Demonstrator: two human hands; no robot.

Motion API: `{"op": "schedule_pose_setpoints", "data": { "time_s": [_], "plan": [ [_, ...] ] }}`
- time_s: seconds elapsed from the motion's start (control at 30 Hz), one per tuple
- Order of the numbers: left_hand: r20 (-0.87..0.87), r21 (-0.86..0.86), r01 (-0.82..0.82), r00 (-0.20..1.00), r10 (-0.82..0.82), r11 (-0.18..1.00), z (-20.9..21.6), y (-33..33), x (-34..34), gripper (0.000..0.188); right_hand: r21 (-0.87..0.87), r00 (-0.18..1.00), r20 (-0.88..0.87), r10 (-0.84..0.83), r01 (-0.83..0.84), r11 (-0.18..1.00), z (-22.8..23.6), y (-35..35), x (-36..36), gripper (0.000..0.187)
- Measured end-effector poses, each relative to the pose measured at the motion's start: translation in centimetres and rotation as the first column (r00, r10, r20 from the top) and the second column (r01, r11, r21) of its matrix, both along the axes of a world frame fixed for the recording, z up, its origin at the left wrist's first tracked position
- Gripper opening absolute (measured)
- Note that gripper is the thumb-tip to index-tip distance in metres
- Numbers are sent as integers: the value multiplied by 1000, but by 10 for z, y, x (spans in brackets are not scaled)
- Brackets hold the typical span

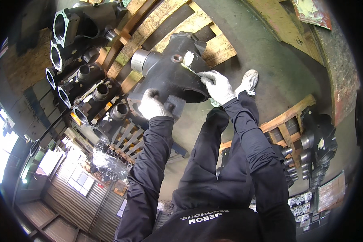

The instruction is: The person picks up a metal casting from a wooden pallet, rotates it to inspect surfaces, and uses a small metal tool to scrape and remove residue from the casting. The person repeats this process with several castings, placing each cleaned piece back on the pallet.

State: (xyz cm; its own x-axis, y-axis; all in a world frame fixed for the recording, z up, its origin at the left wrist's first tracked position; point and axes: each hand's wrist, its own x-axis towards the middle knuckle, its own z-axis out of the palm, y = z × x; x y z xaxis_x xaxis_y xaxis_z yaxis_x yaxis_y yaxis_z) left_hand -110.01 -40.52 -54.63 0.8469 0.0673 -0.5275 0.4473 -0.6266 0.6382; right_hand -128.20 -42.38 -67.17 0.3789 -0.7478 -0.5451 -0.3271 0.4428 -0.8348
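A large black metal casting [165, 78] with a bare-metal pipe end [139, 60] lies on a wooden pallet in front of me. My left hand [152, 105], in a whitish glove, has its fingers curled over the casting's near-left flange. On the casting's upper face, beside a small round port [176, 59], is a white patch [188, 57]. From this patch a thin pale strip [190, 69] runs toward the pinched fingertips of my gloved right hand [216, 85]. Whether the strip is tape or film is too small to tell. A wide opening [194, 95] faces me below that hand.
Several similar black castings [88, 80] stand in a row at left. The wooden pallet [220, 50] extends under and beyond my casting. More dark parts [316, 137] lie on a pallet at right. A white shoe [249, 80] is on the green floor beside my right hand.
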Motion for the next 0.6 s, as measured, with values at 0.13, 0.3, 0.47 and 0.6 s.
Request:
{"op": "schedule_pose_setpoints", "data": {
  "time_s": [0.13, 0.3, 0.47, 0.6],
  "plan": [
    [-34, 29, -36, 999, 37, 999, 2, -2, -2, 10, -53, 999, -46, 8, -10, 999, 1, -2, 5, 20],
    [-24, 42, -63, 998, 64, 997, 2, -2, -3, 10, -87, 995, -99, 17, -26, 996, -4, -2, 6, 20],
    [17, 51, -58, 998, 57, 997, -5, 5, 3, 10, -98, 998, -55, 1, -7, 995, -1, 1, 7, 19],
    [1, 48, -31, 1000, 31, 998, -1, 6, 1, 10, -112, 1000, -25, 10, -13, 994, 6, 3, 11, 19]
  ]
}}
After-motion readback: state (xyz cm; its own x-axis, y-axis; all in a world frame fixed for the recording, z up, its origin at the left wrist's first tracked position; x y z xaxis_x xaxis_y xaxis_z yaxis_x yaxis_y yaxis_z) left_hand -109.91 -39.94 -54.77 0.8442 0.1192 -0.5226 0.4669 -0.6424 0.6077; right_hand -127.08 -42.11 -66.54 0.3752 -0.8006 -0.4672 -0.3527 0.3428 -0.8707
